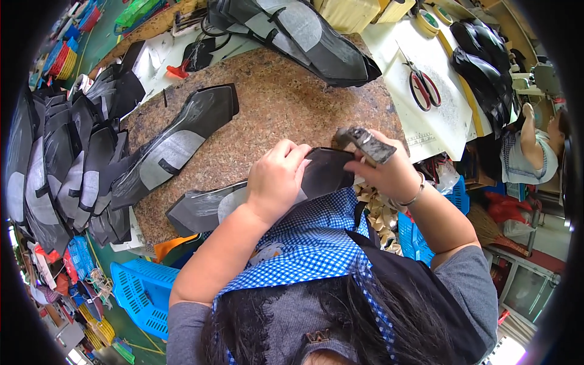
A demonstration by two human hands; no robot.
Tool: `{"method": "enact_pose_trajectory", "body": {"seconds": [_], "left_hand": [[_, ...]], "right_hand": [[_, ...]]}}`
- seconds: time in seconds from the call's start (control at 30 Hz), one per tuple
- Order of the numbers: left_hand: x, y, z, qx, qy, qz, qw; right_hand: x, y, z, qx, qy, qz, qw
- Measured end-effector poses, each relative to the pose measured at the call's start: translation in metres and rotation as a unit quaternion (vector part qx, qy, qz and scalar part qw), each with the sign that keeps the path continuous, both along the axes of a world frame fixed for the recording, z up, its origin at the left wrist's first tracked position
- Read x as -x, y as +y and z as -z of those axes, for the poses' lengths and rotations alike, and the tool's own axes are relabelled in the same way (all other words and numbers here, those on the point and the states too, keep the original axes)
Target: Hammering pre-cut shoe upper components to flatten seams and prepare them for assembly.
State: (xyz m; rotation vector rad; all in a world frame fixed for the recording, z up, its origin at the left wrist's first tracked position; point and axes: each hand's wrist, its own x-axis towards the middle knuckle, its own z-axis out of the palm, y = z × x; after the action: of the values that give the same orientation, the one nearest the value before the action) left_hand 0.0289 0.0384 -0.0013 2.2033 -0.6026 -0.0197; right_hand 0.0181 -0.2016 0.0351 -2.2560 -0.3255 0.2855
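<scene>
Hair point(404, 316) hangs before the slab point(286, 103), at whose edge the close-fingered left hand point(275, 181) holds a panel point(328, 173), the right hand point(394, 173) a tool point(377, 150).

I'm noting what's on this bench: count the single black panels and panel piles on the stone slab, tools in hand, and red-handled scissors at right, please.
Single black panels: 2 (far panel, near panel under the left hand)
Panel pile: 1
Blurred tool in the right hand: 1
Red-handled scissors: 1
Total: 5
</scene>
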Motion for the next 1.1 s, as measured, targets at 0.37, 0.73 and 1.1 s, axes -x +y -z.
{"method": "enact_pose_trajectory", "body": {"seconds": [0.37, 0.73, 1.1], "left_hand": [[-0.011, -0.005, 0.000, -0.058, -0.007, -0.003, 0.998], [0.005, -0.007, 0.000, -0.185, -0.179, 0.051, 0.965], [0.006, 0.004, -0.001, -0.120, -0.114, 0.011, 0.986]], "right_hand": [[-0.006, 0.001, -0.014, 0.155, -0.085, -0.092, 0.980], [-0.022, 0.021, -0.020, 0.194, -0.125, -0.100, 0.968], [-0.015, 0.024, -0.016, 0.182, -0.141, -0.085, 0.969]]}}
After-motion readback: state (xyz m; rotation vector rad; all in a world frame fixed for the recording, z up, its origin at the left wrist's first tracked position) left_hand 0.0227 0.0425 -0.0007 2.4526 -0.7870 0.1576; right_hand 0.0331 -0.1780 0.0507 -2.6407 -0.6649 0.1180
